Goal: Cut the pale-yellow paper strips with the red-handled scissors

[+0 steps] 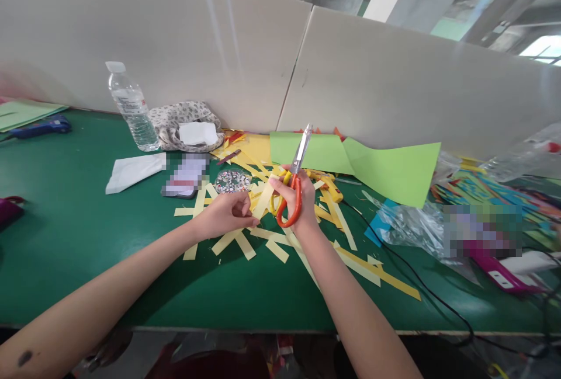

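Note:
Orange-handled scissors (297, 164) are in my right hand (302, 204), blades pointing up and away. A pale yellow paper strip (264, 199) is pinched between that hand's thumb and fingers. Just left of the strip's lower end is my left hand (230, 214), its fingers curled; whether it holds anything is too small to tell. Pale and deeper yellow paper strips (277, 251) lie scattered under and around both hands. A round clear dish of small patterned pieces (232, 181) sits behind my left hand. Beyond my right hand lies a yellow glue gun (332, 187).
Behind are green sheets (390, 170), a water bottle (134, 111) and a patterned pouch (186, 119). A phone (186, 176) and white tissue (135, 173) lie left. At right are clear plastic (421, 230), a black cable (409, 268) and a magenta power strip (499, 274).

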Motion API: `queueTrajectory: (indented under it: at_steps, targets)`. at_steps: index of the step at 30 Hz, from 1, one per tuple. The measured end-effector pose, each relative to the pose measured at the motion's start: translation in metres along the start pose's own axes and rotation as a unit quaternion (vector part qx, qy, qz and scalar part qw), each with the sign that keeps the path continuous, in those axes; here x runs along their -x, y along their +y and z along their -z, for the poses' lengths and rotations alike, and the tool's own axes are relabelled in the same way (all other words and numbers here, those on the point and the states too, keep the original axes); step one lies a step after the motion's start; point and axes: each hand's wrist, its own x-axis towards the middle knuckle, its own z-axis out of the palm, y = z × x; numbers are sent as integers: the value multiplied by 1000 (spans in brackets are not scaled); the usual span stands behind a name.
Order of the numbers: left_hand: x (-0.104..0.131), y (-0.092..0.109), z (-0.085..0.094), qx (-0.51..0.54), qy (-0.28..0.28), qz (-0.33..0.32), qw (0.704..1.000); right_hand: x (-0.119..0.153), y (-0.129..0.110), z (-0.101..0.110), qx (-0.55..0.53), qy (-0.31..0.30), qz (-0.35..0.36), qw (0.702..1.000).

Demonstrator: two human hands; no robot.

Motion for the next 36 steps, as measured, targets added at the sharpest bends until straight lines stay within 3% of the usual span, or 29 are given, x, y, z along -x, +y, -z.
queueTrajectory:
  at_steps: [10, 19, 25, 36]
  targets:
    - [2, 2, -7, 39, 7, -10, 999, -1, 0, 3, 10, 0, 6, 1000]
    - [-1, 11, 1, 163, 81, 32, 983, 5, 0, -2, 50, -114, -2, 992]
    - [-4, 10, 5, 173, 61, 112, 977, 10, -1, -7, 68, -171, 9, 983]
    - [-5, 8, 5, 172, 88, 95, 977, 8, 0, -6, 35, -154, 13, 987]
